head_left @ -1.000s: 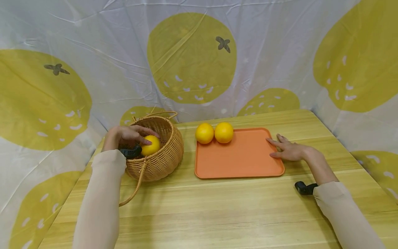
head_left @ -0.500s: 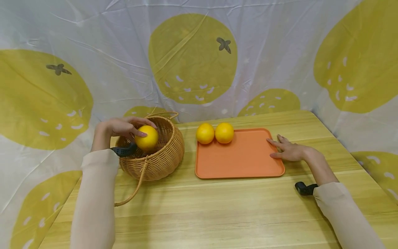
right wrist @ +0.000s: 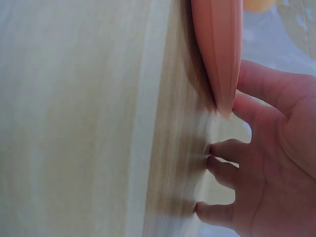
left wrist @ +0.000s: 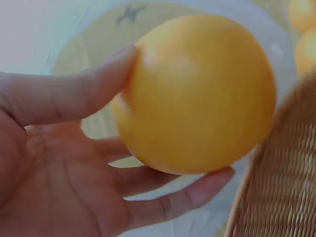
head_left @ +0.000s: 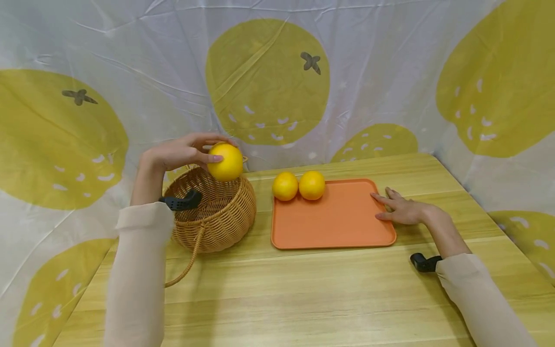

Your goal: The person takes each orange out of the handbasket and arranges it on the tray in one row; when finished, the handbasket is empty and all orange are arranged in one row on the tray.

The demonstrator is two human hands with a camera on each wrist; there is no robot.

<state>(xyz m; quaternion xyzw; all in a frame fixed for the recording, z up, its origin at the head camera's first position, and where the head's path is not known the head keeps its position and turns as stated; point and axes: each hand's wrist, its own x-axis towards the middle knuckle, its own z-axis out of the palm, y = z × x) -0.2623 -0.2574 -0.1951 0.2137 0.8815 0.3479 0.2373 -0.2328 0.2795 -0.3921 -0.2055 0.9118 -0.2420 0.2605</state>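
My left hand (head_left: 184, 150) holds an orange (head_left: 225, 162) between thumb and fingers, above the far rim of a round wicker basket (head_left: 227, 221). In the left wrist view the thumb presses one side of the orange (left wrist: 197, 94) while the fingers curve beneath it. The basket's inside, as far as it shows, holds nothing. My right hand (head_left: 405, 210) rests at the right edge of an orange tray (head_left: 334, 221), its fingers spread. In the right wrist view, thumb and a finger touch the tray's rim (right wrist: 222, 59); other fingertips rest on the table.
Two more oranges, a left one (head_left: 285, 186) and a right one (head_left: 312, 185), sit side by side at the tray's far left corner. One basket handle (head_left: 191, 265) hangs down onto the wooden table (head_left: 303, 299). A fruit-print cloth (head_left: 269, 82) stands close behind.
My left hand has lifted the orange out of the basket, up and then to the right, above the basket's far rim. My right hand and the tray have stayed in place.
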